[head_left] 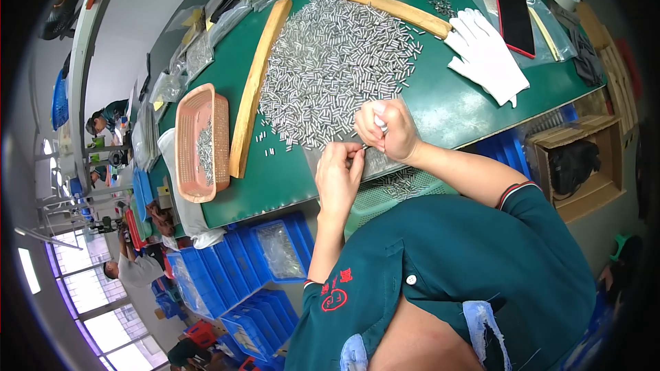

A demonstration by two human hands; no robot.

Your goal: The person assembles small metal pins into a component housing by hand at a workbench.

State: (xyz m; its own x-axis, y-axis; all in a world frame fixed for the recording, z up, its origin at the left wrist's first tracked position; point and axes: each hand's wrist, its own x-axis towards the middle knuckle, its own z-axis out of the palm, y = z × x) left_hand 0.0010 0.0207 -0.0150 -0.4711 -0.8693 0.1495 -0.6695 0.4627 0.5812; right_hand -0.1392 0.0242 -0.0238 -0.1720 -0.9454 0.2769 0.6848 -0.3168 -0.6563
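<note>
Left hand (338, 173) grip pinched, right hand (383, 130) pinching a pin (380, 124), pin pile (330, 69) just beyond.

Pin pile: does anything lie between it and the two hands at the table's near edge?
Nothing visible does. The left hand and right hand sit at the near edge of the pin pile. The wooden sticks border only its left and far sides.

The right hand (386, 130) curls over a small white item, mostly hidden, so its kind cannot be told. The left hand (339, 173) pinches something too small to make out (perhaps one of the metal pins (330, 62)). The basket's (199, 141) contents blur into grey specks.
</note>
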